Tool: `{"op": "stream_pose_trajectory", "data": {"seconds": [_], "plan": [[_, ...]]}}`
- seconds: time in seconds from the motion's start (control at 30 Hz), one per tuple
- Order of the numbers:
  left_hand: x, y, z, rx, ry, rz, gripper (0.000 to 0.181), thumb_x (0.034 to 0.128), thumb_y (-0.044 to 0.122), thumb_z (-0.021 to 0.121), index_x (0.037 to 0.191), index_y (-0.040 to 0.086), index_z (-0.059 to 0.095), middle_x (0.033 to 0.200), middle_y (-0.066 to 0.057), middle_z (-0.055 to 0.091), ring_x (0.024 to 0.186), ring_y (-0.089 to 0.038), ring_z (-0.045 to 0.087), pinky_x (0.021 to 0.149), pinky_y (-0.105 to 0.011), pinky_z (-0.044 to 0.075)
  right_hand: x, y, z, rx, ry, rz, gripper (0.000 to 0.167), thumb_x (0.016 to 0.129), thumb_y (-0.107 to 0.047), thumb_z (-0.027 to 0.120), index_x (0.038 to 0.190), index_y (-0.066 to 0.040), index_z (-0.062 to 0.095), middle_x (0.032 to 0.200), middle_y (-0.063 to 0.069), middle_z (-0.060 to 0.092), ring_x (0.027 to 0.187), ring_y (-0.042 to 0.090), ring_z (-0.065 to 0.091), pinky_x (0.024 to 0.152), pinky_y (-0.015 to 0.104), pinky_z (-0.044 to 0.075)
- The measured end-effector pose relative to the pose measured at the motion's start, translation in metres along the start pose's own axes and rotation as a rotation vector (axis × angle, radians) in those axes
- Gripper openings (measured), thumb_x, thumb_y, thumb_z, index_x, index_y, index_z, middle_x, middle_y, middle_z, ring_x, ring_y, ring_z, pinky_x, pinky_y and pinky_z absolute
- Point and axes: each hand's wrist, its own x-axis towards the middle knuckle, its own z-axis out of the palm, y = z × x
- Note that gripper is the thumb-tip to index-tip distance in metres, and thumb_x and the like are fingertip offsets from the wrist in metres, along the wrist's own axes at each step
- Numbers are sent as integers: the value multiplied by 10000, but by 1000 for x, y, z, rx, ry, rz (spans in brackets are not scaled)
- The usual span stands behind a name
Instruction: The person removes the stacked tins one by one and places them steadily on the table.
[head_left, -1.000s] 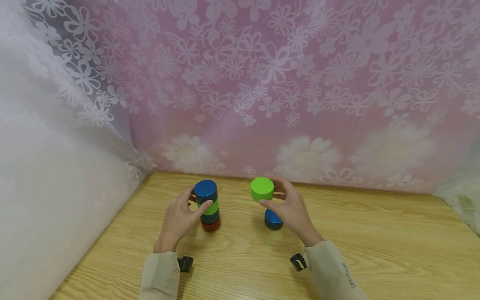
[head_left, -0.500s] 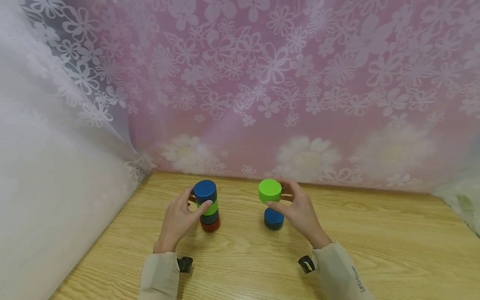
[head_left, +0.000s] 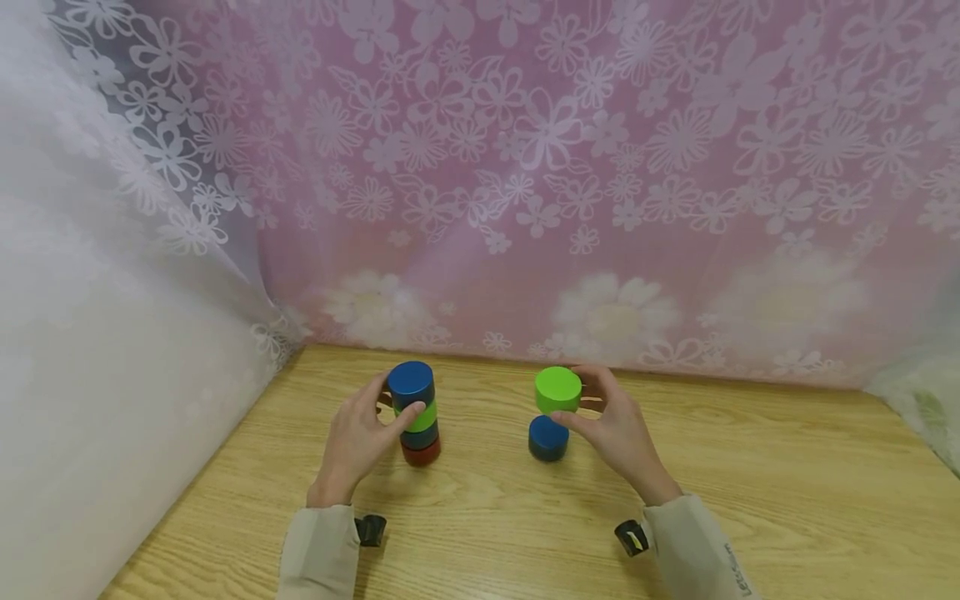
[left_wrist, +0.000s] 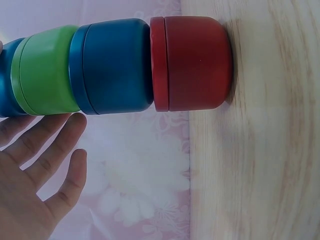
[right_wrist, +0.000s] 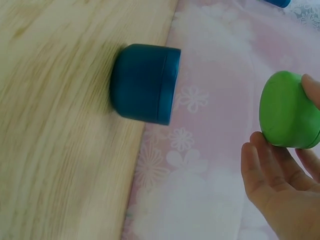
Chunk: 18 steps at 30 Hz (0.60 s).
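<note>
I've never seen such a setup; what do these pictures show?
No machine: a person's bare left hand and right hand. The wide picture is taken from the person's head, the other two from the wrists, so there the wooden table looks tipped sideways. On it stand a stack of four containers (blue, green, blue, red from top down) and a single blue container. The left hand grips the stack; the right holds a green container above the single blue container, not touching it.

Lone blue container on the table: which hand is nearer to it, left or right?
Right. The right hand holds a green container above the lone blue container, not touching it; the left hand is farther, gripping the four-container stack on the person's left.
</note>
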Motion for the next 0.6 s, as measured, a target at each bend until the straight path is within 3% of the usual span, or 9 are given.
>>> {"op": "stream_pose_trajectory", "data": {"seconds": [0.6], "plan": [[0, 0, 1, -2, -1, 4, 578, 922, 341, 772, 1362, 14, 590, 1061, -118, 702, 937, -315, 662, 762, -441, 556, -6, 16, -14, -53, -10, 24, 574, 799, 12, 845, 1295, 17, 557, 1182, 162, 637, 1057, 322, 637, 908, 532, 536]]}}
